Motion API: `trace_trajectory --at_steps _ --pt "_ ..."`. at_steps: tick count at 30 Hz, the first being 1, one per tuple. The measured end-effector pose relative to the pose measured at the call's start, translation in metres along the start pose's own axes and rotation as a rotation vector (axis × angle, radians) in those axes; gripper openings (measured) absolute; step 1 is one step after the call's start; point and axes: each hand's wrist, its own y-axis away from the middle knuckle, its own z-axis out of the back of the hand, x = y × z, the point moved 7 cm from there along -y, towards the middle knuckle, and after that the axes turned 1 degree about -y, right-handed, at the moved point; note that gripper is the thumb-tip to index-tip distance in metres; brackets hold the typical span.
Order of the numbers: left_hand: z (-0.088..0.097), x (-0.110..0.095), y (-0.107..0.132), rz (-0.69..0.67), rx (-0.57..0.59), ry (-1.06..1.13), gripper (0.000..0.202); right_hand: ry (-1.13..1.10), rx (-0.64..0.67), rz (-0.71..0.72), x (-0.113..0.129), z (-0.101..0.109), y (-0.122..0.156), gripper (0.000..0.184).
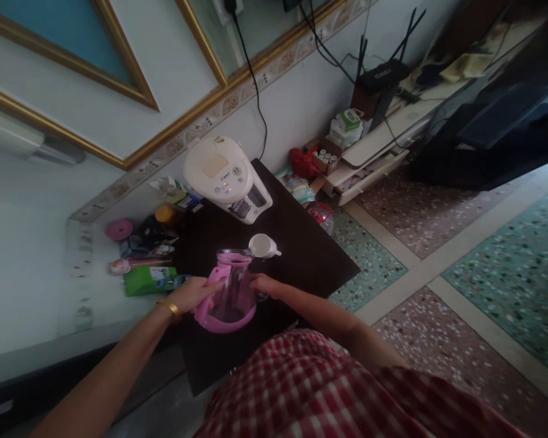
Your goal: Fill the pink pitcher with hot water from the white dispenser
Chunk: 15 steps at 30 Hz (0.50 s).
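Observation:
A pink, see-through pitcher is in front of me at the near part of the dark table. My left hand is wrapped round its pink handle, on the left side. My right hand is at the pitcher's right side, with its fingers curled and partly hidden. A small clear, shiny thing shows just under that hand, too indistinct to name. Just beyond the pitcher's rim stands a white cup, its handle to the right. I cannot tell whether the pitcher and cup touch.
A white electric water dispenser stands at the back of the dark table. A green pack, a yellow-lidded jar and a pink round object lie along the left. A low white cabinet with an open drawer is beyond, right.

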Motion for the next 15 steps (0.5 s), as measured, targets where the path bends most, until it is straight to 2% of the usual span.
trace_trajectory --at_steps 8,15 --pt "-0.0004 0.0034 -0.0041 -0.007 0.007 -0.002 0.067 -0.043 0.001 0.001 0.0028 -0.0004 0.0017 0.026" --pt "-0.0007 0.0009 -0.0045 -0.005 0.007 -0.005 0.067 0.011 -0.009 -0.014 0.0002 0.0022 -0.0006 0.024"
